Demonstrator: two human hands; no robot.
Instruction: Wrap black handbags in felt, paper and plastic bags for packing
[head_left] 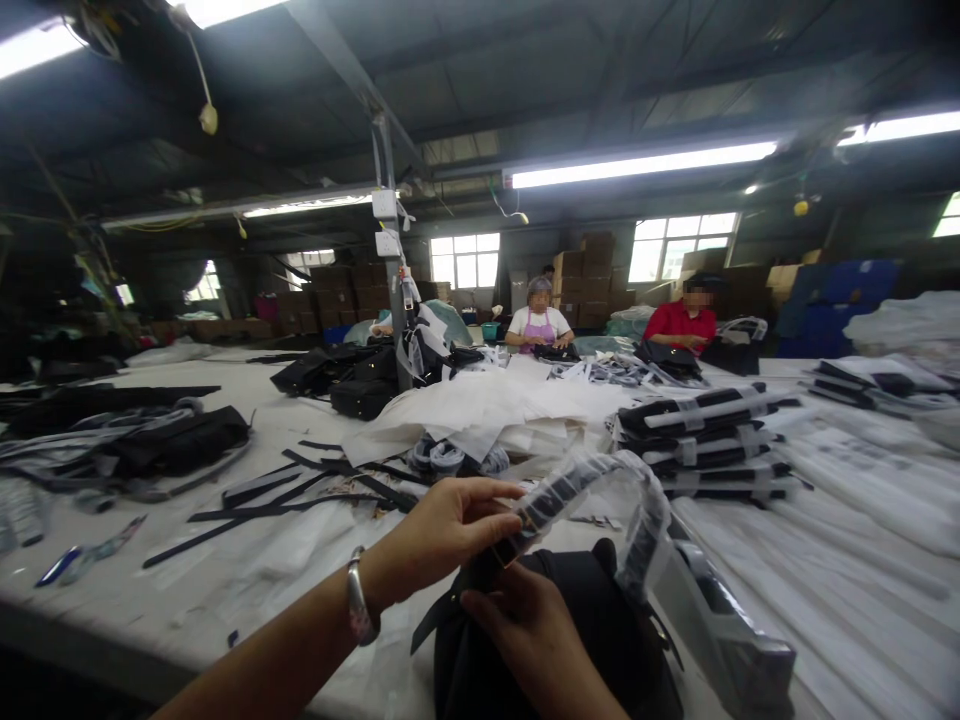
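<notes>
A black handbag (600, 590) stands on the white-covered table right in front of me. Its arched handle (592, 475) is wrapped in clear plastic film. My left hand (457, 525), with a silver bangle at the wrist, pinches the handle near its left end, thumb and fingers round the wrapped strap. Lower down, my right hand (525, 620) has its fingers curled at the base of that same handle end, by a black strap tab; its fingertips are partly hidden. To the bag's right lies a long plastic-wrapped strap (727, 620).
Black strips (277, 500) and a blue-handled tool (58, 567) lie to the left. Wrapped black pieces are stacked (697, 440) at the right, behind the bag. White sheets (487, 400) pile mid-table beside a post (394, 280). Two people (538, 325) work across the table.
</notes>
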